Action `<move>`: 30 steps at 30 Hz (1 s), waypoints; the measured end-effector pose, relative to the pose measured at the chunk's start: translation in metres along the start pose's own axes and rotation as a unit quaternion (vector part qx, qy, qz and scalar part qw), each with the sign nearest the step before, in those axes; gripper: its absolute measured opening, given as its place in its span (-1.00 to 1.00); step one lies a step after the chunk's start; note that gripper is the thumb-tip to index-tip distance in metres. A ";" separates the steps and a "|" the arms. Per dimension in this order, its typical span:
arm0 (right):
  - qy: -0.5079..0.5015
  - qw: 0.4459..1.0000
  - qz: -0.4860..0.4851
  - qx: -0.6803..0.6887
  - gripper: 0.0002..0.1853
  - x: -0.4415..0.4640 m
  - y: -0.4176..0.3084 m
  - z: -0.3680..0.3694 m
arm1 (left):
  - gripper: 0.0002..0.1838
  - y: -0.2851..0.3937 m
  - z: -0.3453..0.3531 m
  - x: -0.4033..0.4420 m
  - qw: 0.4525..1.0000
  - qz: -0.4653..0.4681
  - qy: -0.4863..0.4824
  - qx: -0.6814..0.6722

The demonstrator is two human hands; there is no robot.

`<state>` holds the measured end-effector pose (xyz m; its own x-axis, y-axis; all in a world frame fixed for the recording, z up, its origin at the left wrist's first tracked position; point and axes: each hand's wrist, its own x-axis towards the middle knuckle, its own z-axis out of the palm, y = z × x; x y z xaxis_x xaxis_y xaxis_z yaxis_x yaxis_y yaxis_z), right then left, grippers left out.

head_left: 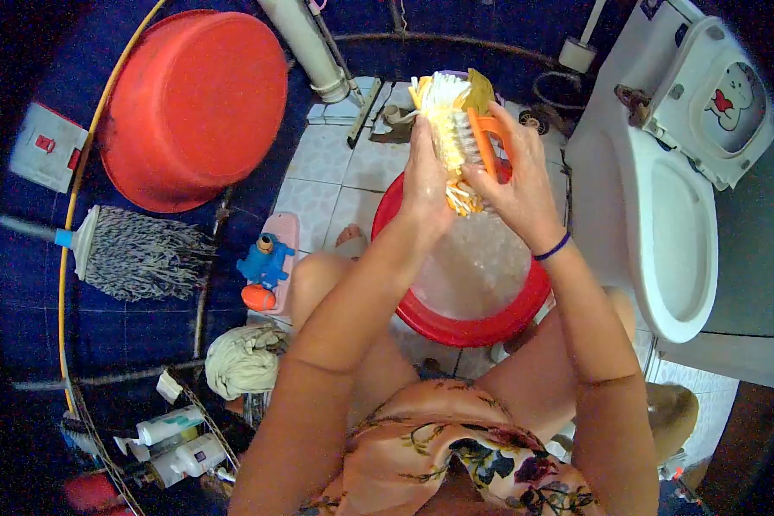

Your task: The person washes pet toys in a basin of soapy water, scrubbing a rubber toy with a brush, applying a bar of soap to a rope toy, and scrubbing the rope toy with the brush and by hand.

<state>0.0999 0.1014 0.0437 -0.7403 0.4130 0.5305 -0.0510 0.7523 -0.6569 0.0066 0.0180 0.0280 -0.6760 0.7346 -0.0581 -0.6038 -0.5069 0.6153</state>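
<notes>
My left hand (426, 176) grips a shaggy yellow-and-white tufted cleaning pad (443, 96), held up above the far part of a red basin (456, 331). In my right hand (525, 168) is an orange scrubbing brush (488, 138), its pale bristles pressed against the tufts. Fingers of both hands are wrapped round what they hold. Behind the brush, a flat yellowish piece shows, seemingly part of the pad. Cloudy, foamy water (477, 267) fills the basin, which stands on the tiles between my knees.
A large red tub (206, 103) and a grey string mop (146, 254) are at the left wall. A toilet (688, 249) stands right, lid raised. Left of my leg are a pink board (284, 228), blue object (268, 267) and pale bundled cloth (242, 361). Several bottles (170, 426) sit lower left.
</notes>
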 end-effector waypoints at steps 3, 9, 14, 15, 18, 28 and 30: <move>0.000 0.984 0.068 0.167 -0.29 -0.005 0.011 0.012 | -0.41 0.007 0.005 0.000 0.999 -0.041 0.008 0.021; -0.009 0.998 -0.057 0.027 -0.40 -0.011 -0.011 0.002 | -0.38 0.012 0.013 0.000 0.996 -0.055 0.072 0.022; 0.008 0.997 -0.053 -0.050 -0.53 0.012 0.009 -0.003 | -0.43 -0.027 -0.003 0.009 0.995 0.023 -0.002 0.094; 0.006 0.998 -0.043 -0.046 -0.54 0.012 0.012 0.000 | -0.43 -0.030 -0.012 0.017 0.996 0.007 -0.019 0.089; -0.020 0.995 -0.051 -0.088 -0.57 0.003 -0.001 0.008 | -0.45 -0.020 -0.024 0.023 0.994 -0.023 0.014 0.110; -0.050 0.993 -0.034 -0.097 -0.55 0.002 0.004 0.021 | -0.46 -0.017 -0.026 0.025 0.996 -0.048 0.029 0.065; -0.056 0.992 -0.039 -0.102 -0.55 0.000 -0.002 0.022 | -0.44 -0.005 -0.027 0.023 0.999 -0.036 0.016 0.028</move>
<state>0.0855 0.0886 0.0330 -0.8095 0.2980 0.5058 0.0167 0.8729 -0.4876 -0.0171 0.0255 0.0021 -0.6448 0.7534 -0.1285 -0.6273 -0.4256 0.6522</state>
